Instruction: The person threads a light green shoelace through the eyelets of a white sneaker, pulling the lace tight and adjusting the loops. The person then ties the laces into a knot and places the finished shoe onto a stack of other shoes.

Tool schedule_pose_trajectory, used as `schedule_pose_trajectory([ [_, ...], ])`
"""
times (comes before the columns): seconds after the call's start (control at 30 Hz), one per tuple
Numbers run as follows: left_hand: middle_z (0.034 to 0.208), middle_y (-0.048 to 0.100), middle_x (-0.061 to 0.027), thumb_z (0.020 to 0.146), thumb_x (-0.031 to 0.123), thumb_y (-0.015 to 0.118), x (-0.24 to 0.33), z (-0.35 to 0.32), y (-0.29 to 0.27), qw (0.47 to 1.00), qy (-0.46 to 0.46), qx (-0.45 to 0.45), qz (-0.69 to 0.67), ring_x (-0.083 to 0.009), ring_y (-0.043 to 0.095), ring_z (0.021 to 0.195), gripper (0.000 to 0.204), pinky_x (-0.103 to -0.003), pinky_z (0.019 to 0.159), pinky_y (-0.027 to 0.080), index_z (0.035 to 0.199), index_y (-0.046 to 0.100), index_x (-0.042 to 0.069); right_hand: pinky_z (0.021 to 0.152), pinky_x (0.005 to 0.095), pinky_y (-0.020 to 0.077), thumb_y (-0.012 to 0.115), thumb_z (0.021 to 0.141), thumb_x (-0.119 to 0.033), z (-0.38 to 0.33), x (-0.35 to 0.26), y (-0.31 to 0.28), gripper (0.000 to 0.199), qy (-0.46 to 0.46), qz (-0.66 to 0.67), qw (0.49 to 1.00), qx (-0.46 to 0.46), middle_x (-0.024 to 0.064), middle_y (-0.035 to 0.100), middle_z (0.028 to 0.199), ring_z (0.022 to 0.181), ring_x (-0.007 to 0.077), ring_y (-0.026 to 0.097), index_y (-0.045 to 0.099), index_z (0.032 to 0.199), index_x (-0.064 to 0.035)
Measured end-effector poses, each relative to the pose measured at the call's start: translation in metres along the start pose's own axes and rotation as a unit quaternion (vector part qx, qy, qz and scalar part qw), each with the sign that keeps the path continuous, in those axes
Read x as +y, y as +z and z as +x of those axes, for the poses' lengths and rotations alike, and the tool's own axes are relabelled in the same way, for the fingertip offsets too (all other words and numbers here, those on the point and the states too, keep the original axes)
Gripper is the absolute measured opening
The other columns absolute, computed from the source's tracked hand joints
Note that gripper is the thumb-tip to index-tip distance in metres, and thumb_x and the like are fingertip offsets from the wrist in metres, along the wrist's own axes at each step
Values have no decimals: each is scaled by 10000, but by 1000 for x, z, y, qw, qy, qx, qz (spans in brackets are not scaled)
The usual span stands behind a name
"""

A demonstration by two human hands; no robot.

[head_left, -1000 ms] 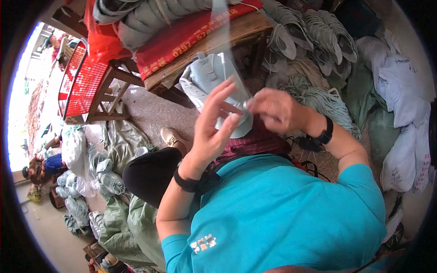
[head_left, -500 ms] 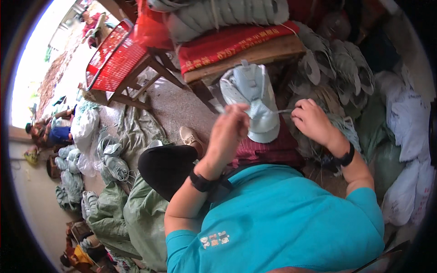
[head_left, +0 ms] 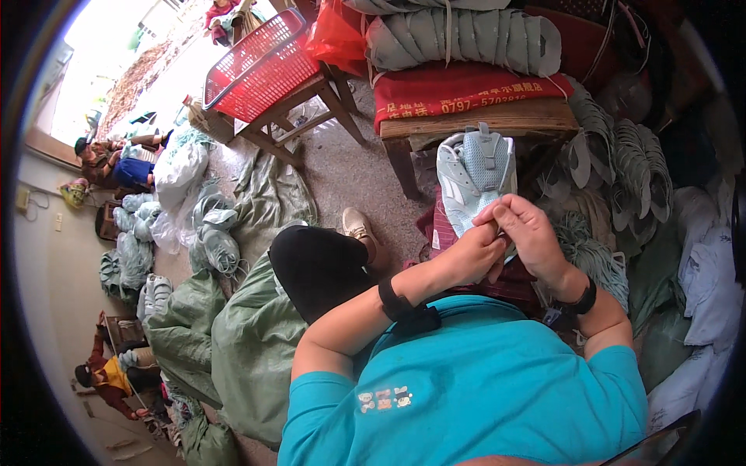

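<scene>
A pale grey-blue shoe upper (head_left: 495, 159) with a mesh tongue lies over the maroon cloth on my lap, its heel loop pointing away from me. My hands meet over its near end and cover the toe. My right hand (head_left: 530, 239) is closed, thumb and fingertips pinched together at the left hand's fingers. Closed as well, my left hand (head_left: 475, 255) lies just below and left of it, fingers bent inward. Whatever is between the fingers of either hand is hidden.
Ahead stands a wooden stool (head_left: 474, 120) with a red cloth and stacked grey shoe pieces (head_left: 466, 40). A red basket (head_left: 260, 66) rests on another stool. Bundled uppers (head_left: 641, 167) and pale laces (head_left: 590, 248) lie right, green sacks (head_left: 256, 357) left. Other people sit far left.
My right hand has come in from the right, where it held a thin light strand pulled out from the shoe. My left hand has moved in to meet it. The view has shifted.
</scene>
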State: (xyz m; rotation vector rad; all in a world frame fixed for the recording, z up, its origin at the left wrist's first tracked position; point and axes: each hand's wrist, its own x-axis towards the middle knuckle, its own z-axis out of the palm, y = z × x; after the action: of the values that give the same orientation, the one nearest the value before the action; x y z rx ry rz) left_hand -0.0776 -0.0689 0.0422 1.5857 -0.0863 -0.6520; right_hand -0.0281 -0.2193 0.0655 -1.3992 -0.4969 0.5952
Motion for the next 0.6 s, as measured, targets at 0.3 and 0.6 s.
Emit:
schedule_pose_trajectory([
  [0.3, 896, 619, -16, 969, 180, 625, -10, -6, -10, 960, 124, 215, -131, -75, 562, 715, 247, -235, 617, 463, 1158, 610, 21, 624, 228, 478, 493, 1011, -167, 12, -11, -48, 277, 1, -53, 991, 122, 35, 658, 897, 695, 75, 560, 647, 1192, -25],
  [0.6, 885, 544, 20, 849, 57, 733, -20, 18, -29, 886, 242, 352, 179, -44, 442, 667, 265, -199, 608, 399, 1094, 637, 30, 729, 247, 495, 566, 954, -65, 17, 26, -58, 95, -8, -209, 971, 118, 24, 664, 890, 827, 81, 630, 622, 992, 1],
])
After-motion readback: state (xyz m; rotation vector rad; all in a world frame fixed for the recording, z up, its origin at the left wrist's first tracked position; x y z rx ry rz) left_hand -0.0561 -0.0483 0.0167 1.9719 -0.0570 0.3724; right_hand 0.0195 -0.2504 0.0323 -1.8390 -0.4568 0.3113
